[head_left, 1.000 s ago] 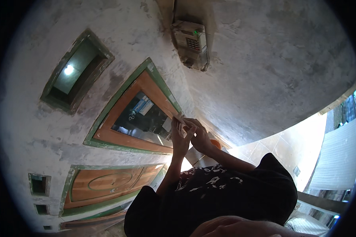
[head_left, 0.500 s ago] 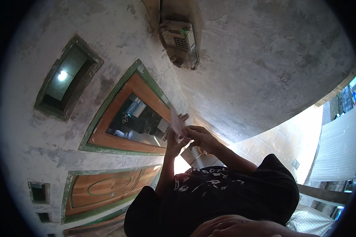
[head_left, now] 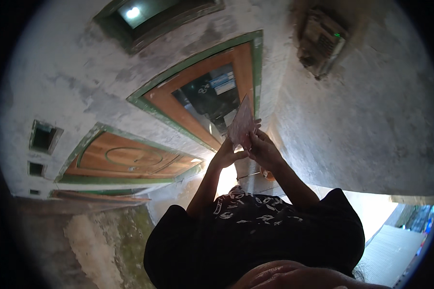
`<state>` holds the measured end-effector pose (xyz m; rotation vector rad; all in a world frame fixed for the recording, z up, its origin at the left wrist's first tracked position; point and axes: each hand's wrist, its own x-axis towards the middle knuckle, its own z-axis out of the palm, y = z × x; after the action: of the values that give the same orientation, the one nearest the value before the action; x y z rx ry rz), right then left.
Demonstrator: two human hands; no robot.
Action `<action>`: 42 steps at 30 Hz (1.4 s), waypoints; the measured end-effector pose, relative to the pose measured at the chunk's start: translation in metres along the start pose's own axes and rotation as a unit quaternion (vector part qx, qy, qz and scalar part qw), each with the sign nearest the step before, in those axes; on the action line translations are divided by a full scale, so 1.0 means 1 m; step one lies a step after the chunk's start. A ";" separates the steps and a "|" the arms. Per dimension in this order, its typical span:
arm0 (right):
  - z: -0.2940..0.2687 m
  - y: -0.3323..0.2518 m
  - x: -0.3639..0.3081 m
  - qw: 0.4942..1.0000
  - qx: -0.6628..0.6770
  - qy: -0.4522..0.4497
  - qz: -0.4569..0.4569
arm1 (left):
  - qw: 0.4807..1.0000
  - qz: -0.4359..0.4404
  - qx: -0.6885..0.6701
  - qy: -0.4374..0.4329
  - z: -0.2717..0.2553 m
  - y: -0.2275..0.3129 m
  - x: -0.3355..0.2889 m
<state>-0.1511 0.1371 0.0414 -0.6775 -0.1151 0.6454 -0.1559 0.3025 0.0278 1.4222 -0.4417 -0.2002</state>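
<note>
Between my hands, in front of my chest, a thin flat pinkish-grey sheet (head_left: 242, 126) stands with one pointed corner up. Its exact kind is unclear; it has a dull, paper-like face. My left hand (head_left: 226, 154) grips its lower left edge, the thumb reaching across toward the other hand. On the sheet's lower right side my right hand (head_left: 264, 148) is closed on it, some fingers showing beyond its edge. Both hands nearly meet at the sheet's bottom. Behind it is an orange-brown wooden window frame (head_left: 164, 98) with dark glass and green trim.
Patchy grey plastered walls (head_left: 371, 130) meet at a corner beyond my hands. A dusty electricity meter with keypad (head_left: 321, 43) hangs on the right wall. A brown door (head_left: 115, 156) with green framing and small vents (head_left: 44, 137) are at left. An orange object (head_left: 267, 174) lies low behind my right forearm.
My view has turned left, so the window and meter sit further right. The sheet, blurred and edge-on before, now shows its broad face. Both hands still hold it.
</note>
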 end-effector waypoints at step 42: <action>0.137 -0.011 0.122 0.912 -0.332 -0.148 -0.188 | 0.899 0.154 0.130 0.389 -0.087 0.121 -0.038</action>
<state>-0.0891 0.2772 0.1421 -1.1724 -0.7564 0.3182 -0.1701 0.4143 0.1325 1.5364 -0.0176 0.6953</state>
